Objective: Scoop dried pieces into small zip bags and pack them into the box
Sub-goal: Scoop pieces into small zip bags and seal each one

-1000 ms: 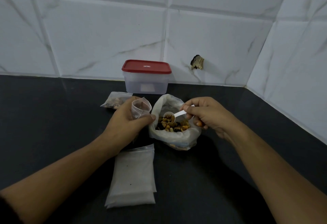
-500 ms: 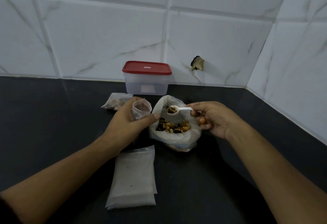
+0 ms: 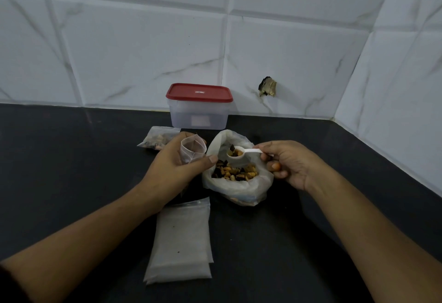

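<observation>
My left hand [image 3: 175, 166] grips a small clear zip bag [image 3: 192, 150] upright with its mouth held open. Just right of it stands a large plastic bag [image 3: 239, 189] rolled open, with brown and yellow dried pieces [image 3: 235, 173] inside. My right hand [image 3: 289, 162] pinches the handle of a white plastic spoon [image 3: 242, 153]. The spoon's bowl is loaded with a few pieces and hovers above the large bag, a short way right of the small bag's mouth. A clear box with a red lid [image 3: 199, 106] stands shut against the wall.
A filled small zip bag [image 3: 156, 140] lies left of my left hand. A stack of empty zip bags [image 3: 181, 241] lies on the black counter [image 3: 59, 171] near me. Tiled walls close the back and right side, with a broken hole [image 3: 267, 86] in the tile.
The spoon dipped into the dried pieces, then rose loaded out of the large bag. My left hand stayed in place with the small bag.
</observation>
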`<state>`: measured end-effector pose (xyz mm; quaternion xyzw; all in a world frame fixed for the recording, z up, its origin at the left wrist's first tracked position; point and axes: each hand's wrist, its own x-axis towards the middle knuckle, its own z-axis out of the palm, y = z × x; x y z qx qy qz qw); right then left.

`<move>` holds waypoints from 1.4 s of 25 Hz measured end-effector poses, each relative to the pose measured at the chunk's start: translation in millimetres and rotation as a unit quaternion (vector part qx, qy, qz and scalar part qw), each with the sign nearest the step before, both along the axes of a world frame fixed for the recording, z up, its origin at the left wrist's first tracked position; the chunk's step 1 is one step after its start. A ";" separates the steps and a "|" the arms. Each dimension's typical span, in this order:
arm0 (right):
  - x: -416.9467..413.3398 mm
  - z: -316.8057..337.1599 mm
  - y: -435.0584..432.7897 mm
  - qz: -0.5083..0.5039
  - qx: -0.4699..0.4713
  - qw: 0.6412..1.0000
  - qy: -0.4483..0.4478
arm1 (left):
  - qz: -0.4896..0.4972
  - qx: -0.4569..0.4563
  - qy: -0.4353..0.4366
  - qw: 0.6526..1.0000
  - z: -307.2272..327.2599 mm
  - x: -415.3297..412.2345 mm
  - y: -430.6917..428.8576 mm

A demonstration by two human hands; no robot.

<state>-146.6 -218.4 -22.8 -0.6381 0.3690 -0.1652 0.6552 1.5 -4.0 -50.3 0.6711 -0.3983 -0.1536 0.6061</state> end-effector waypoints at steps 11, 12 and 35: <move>2.8 21.7 39.3 0.092 0.019 0.983 -0.156 | -0.018 -0.016 -0.011 1.000 -1.3 0.2 -1.3; 4.0 22.1 45.0 0.102 0.009 0.982 -0.157 | -0.027 -0.018 -0.007 0.999 -1.5 0.6 -1.4; 3.3 19.9 62.0 0.149 -0.279 0.939 -0.133 | -0.047 -0.036 0.002 0.998 -1.0 1.1 -1.6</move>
